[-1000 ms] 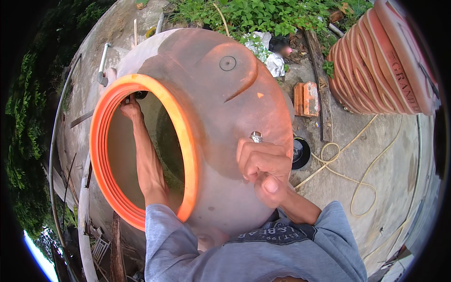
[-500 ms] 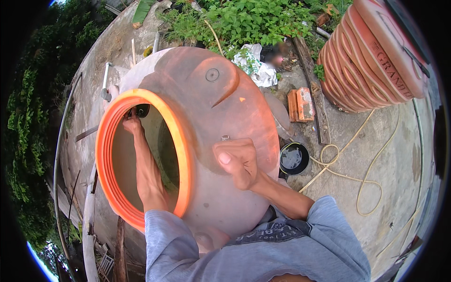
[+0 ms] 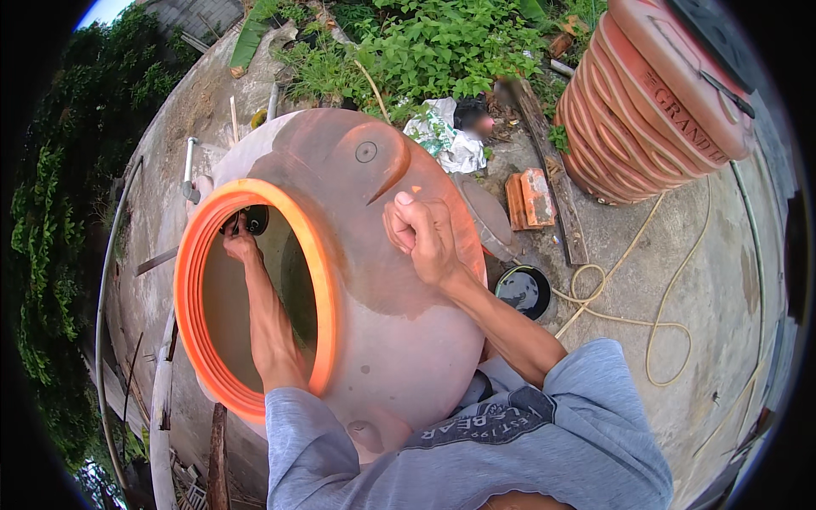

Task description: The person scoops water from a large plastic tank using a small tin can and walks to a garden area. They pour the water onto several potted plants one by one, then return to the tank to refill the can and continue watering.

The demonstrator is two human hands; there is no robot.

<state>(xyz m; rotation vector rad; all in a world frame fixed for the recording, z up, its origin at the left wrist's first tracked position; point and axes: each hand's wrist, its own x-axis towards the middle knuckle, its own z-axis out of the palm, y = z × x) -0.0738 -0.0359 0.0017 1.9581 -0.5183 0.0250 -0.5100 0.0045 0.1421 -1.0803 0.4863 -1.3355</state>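
Observation:
A big faded orange tank (image 3: 382, 340) lies on its side in front of me, its bright orange threaded mouth (image 3: 330, 280) facing left. My left arm reaches in through that mouth. Deep inside, my left hand (image 3: 241, 245) has its fingers closed at the edge of a black round object (image 3: 256, 220); shade hides their tips and the object's kind. My right hand (image 3: 425, 238) is a loose fist with the thumb on top, at the tank's dark, wet-looking outer wall. Whatever it may hold is hidden by the fingers.
Right of the tank stand a black bucket (image 3: 522, 291) with liquid, bricks (image 3: 529, 199), a wooden plank (image 3: 552, 170) and a coiled pale hose (image 3: 654, 325). A ribbed orange tank (image 3: 637, 127) rises at the far right. White plastic sacking (image 3: 455, 136) lies beyond, near green plants (image 3: 442, 51).
My right fist has moved up and away from me along the tank wall. My left hand stays at the black round object inside. The whole view has shifted slightly.

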